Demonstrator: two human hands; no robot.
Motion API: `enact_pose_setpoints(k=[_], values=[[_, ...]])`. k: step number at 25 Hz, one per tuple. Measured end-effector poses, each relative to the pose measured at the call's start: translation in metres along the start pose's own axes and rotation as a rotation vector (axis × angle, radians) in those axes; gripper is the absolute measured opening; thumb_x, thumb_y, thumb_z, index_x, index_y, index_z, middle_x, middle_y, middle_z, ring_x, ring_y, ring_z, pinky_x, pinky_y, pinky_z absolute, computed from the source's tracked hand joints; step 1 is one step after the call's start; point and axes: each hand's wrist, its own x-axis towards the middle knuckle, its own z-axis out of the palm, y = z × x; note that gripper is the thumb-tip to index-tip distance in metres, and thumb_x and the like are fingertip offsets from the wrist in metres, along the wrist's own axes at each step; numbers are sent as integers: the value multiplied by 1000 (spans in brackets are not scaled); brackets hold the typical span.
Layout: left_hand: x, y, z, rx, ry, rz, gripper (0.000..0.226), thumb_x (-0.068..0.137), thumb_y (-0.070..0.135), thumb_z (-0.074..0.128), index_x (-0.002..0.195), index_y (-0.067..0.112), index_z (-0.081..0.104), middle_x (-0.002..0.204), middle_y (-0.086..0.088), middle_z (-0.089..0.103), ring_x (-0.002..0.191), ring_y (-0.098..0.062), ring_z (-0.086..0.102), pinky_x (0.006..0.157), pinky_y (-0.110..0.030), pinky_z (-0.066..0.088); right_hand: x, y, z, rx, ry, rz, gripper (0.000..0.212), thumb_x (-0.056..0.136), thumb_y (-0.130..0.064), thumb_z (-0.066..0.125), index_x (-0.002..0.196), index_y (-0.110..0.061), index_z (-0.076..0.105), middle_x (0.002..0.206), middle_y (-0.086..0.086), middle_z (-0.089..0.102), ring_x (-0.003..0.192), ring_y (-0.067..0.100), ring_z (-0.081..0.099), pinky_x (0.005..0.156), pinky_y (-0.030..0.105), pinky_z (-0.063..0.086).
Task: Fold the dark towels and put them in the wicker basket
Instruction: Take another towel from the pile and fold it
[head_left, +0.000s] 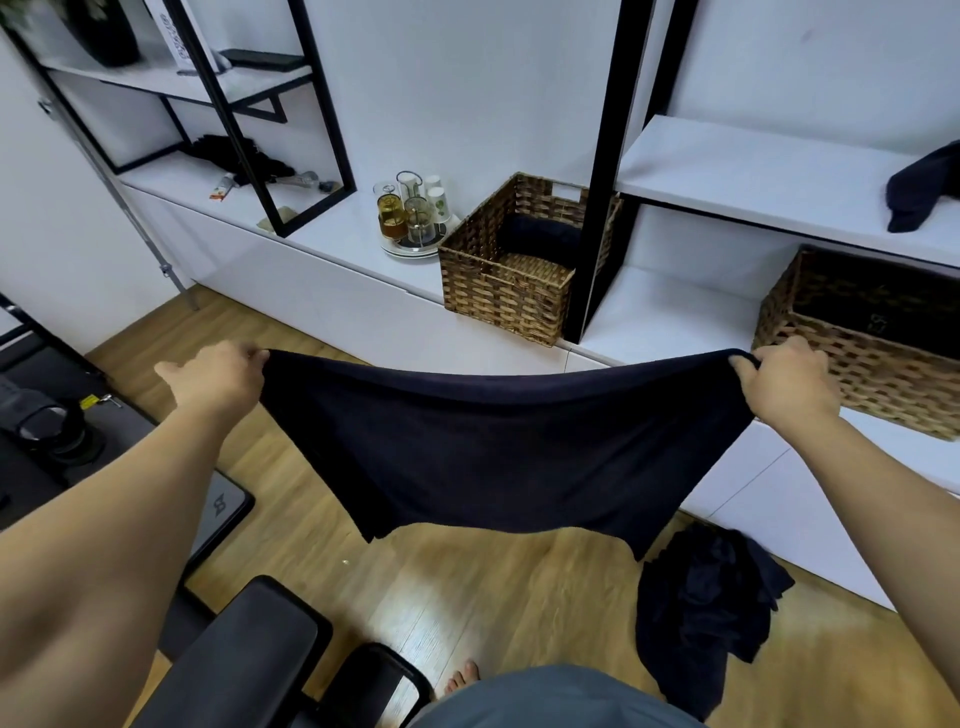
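Towel (498, 447) spread mid-frame between left hand (218, 376) and right hand (789, 387), each pinching a top corner. Behind it, basket (498, 280) on the low counter (332, 244), centre frame, with a folded towel (545, 236) inside at the back. Tray of cups (410, 218) just left of the basket. Second basket (857, 353) at right edge. Towel pile (701, 608) on the floor (467, 587), lower right. Another towel (924, 189) on the shelf (753, 171), upper right.
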Motion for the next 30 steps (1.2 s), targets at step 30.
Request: enact_pose_setpoints(k=[30], values=[[-104,270,79,-689,-768,682,18,91,21,58,107,13,55,103,-8,66,96,-23,63,93,-46,53,-22,-82,-118,952,160,-546,51,104,-14,51,58,-35,42,53,-17,35,53,-1,32,52,15,25]])
